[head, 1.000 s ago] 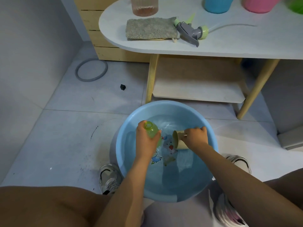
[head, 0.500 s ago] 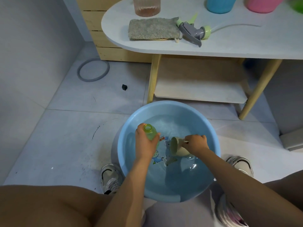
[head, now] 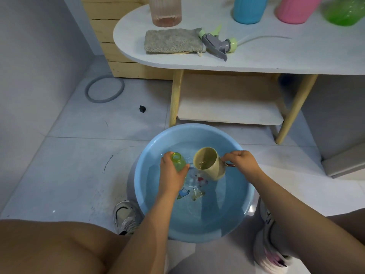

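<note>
The pale grey tiled floor [head: 79,165] carried a round light-blue plastic tub [head: 197,234], a thin grey ring [head: 100,101] and a small black block [head: 142,108]. Just behind the tub stood a white oval bench [head: 296,56] on wooden legs. On it lay a fuzzy grey cloth [head: 171,40], right beside a grey and green spray top [head: 217,43]. A ribbed pink glass [head: 166,12], a blue pot [head: 249,8], a pink pot [head: 296,8] and a green bottle [head: 345,12] stood behind them.

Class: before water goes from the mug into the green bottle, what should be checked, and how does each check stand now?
1. Mouth of green bottle uncapped: ok.
2. Grip of left hand round bottle: ok.
3. Grip of right hand on handle of mug: ok.
4. Water in mug: ok, some shows inside.
5. Lip of mug over bottle mouth: not ok, beside it.
6. Both over basin for spills: ok.
</note>
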The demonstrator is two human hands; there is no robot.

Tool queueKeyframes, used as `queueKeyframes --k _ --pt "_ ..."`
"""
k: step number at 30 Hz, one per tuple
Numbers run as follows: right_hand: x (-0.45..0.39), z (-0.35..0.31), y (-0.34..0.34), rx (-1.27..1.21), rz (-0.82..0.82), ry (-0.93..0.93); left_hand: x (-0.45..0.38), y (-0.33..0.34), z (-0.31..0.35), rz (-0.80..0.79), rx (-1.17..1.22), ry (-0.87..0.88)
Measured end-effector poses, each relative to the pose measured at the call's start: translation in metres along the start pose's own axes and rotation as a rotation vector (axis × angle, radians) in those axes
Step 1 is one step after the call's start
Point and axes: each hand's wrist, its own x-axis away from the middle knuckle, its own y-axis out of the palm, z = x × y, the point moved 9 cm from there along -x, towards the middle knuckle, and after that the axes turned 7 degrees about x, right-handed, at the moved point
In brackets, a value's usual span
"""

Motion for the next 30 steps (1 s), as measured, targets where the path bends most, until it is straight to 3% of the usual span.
queueKeyframes --k 13,20,30 --pt "0.009 -0.068 -0.016 -0.057 -0.039 -0.216 -0.001 0.009 0.006 -0.049 -0.011 0.029" --pt "0.021 -0.105 -0.013 0.086 -0.003 -0.371 -0.002 0.012 0.010 -0.063 -0.012 0.055" --pt "0.045 -0.146 -0.017 0.390 0.189 -0.612 -0.003 0.014 0.012 -0.066 -0.004 0.053"
